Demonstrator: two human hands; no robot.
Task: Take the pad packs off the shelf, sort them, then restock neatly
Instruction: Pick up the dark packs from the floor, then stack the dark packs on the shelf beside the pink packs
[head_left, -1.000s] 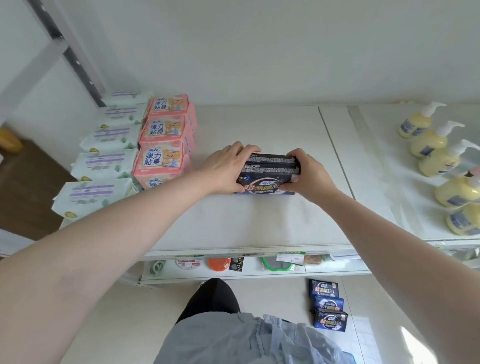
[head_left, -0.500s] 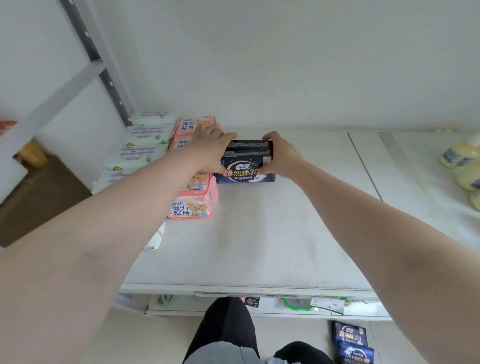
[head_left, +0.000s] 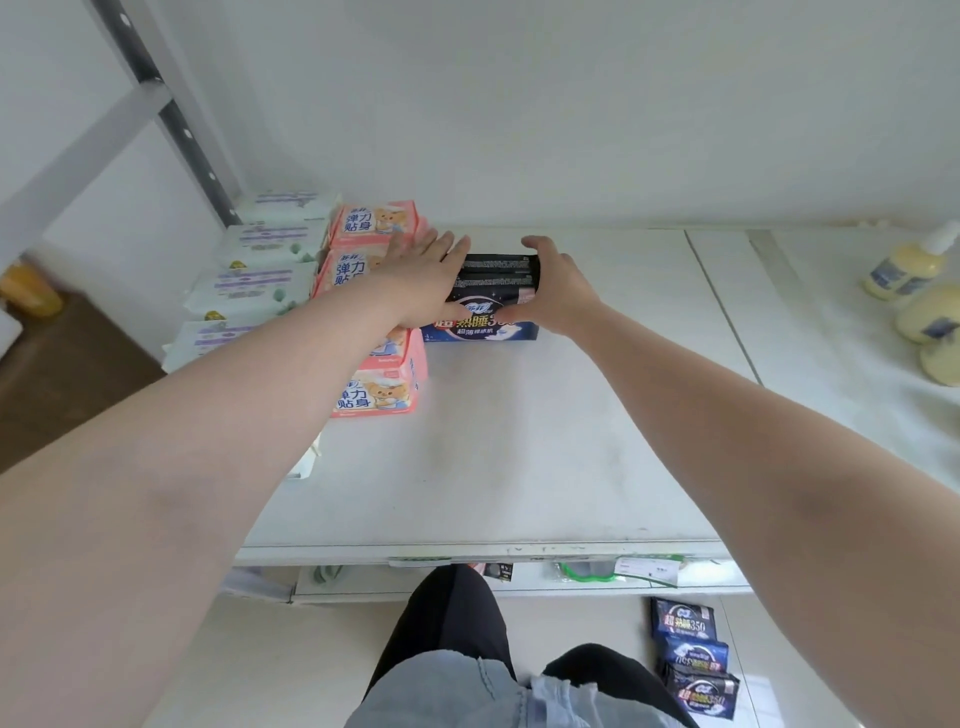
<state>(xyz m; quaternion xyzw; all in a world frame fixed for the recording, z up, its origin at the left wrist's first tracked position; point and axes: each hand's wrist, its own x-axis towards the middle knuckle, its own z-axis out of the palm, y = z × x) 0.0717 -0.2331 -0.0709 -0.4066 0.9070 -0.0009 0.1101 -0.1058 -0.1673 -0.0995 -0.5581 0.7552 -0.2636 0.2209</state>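
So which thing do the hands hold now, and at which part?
The dark pad pack on the shelf: the right hand grips its right end, and the left hand presses flat against its left end.

A plain white wall (head_left: 519, 104) fills the far side, evenly lit by soft daylight; a white shelf (head_left: 509, 467) spreads below it, its top bare and matte, a seam (head_left: 719, 306) running near to far at the right where a second panel (head_left: 831, 338) joins it; a grey perforated metal upright (head_left: 171, 119) rises at the far left, crossed by a pale diagonal brace (head_left: 78, 156); beyond the frame, low on the left, lies brown flooring (head_left: 57, 374); under the near edge of the shelf sits a lower tier (head_left: 519, 584), and below that a pale tiled floor (head_left: 260, 665), brighter toward the right.
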